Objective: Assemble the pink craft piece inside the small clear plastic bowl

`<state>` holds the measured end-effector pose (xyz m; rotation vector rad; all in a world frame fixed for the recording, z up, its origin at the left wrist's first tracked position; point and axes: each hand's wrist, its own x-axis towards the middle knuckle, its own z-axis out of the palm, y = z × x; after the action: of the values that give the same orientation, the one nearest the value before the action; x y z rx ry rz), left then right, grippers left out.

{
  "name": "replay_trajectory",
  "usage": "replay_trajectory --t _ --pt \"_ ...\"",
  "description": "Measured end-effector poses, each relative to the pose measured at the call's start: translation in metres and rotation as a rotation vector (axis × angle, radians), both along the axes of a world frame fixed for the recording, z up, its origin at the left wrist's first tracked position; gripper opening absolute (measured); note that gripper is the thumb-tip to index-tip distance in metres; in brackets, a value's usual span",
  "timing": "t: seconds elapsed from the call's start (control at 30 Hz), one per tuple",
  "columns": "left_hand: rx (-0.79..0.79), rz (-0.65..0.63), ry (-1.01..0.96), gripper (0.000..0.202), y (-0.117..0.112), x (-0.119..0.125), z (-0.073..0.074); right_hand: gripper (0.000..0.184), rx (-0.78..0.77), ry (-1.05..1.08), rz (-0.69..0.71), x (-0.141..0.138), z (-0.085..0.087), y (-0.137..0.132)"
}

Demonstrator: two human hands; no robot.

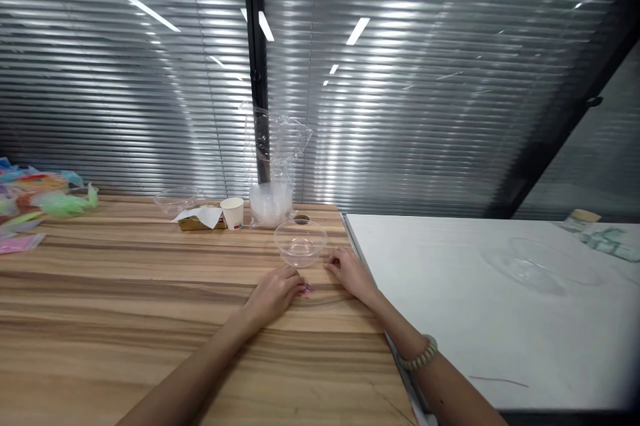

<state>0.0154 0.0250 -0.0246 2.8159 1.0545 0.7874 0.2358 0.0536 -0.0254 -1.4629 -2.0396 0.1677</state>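
My left hand [275,294] rests on the wood-grain table, its fingers closed on a small shiny pink piece [308,289] too small to identify. To its right is my right hand [349,271], thumb and fingers pinched together close to the tabletop. Whatever those right fingertips may hold cannot be made out. A clear plastic bowl [301,253] stands upright just beyond both hands, between them. Behind the bowl lies a small dark round object [301,219].
A clear bag of stacked plastic bowls [271,203], a paper cup [233,213] and a gold box [201,218] with white paper stand at the back. Colourful bags [60,196] lie far left. A white table [425,279] adjoins on the right, bearing clear plastic lids [530,269].
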Motion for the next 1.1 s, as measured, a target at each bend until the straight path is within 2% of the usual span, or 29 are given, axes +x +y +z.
replay_trajectory --t 0.4,1.1 --pt "0.013 -0.01 0.001 0.02 -0.0001 -0.0008 0.0004 0.008 0.002 -0.019 -0.006 -0.0004 0.0051 -0.003" --pt "0.02 0.002 0.004 0.022 -0.0009 -0.0001 0.0011 0.008 0.016 -0.034 -0.007 0.0008 0.0031 -0.0015"
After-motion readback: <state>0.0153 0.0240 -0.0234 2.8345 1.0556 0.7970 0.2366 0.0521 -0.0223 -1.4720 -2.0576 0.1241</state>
